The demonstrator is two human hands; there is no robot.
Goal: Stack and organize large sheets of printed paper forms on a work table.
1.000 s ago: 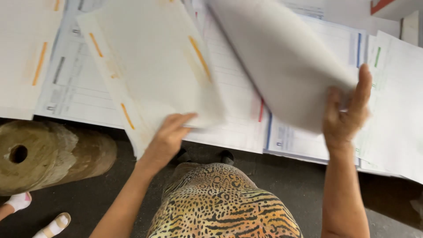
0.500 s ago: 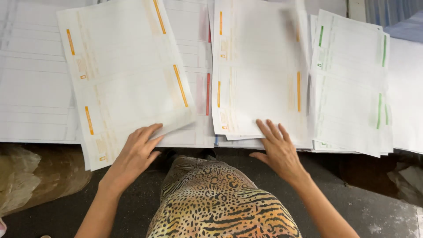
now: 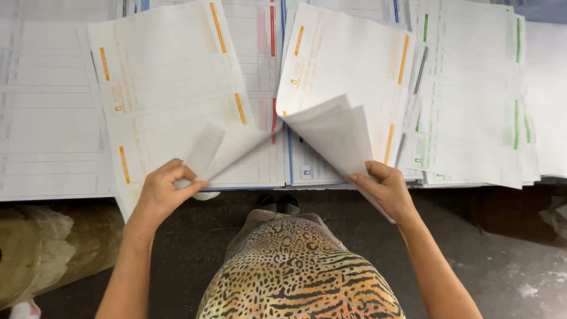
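A: Obs. 1, largest first. The desk (image 3: 35,189) spans the whole upper part of the view, covered edge to edge with overlapping printed forms. Near edge runs left to right just above the hands.

B: Stacks on it?

A: Orange-striped stack (image 3: 159,88) toward the left, long axis running from near edge to far edge, tilted slightly. A second orange-striped stack (image 3: 348,65) at centre, same run. A green-striped stack (image 3: 472,100) toward the right, also lengthwise near to far. Red and blue lined forms (image 3: 263,65) show between the two orange stacks.

B: Hands?

A: Left hand (image 3: 160,192) at the near edge, fingers closed in a pinch on the lifted sheet (image 3: 221,147) from the left orange stack; its near corner is curled up and blurred. Right hand (image 3: 387,189) also at the near edge, gripping the folded-up sheets (image 3: 331,133) of the centre stack, near corner raised and pointing toward the far edge.

B: Containers?

A: None seen. Below the desk: dark floor (image 3: 502,260), a tan roll (image 3: 41,254) at lower left.
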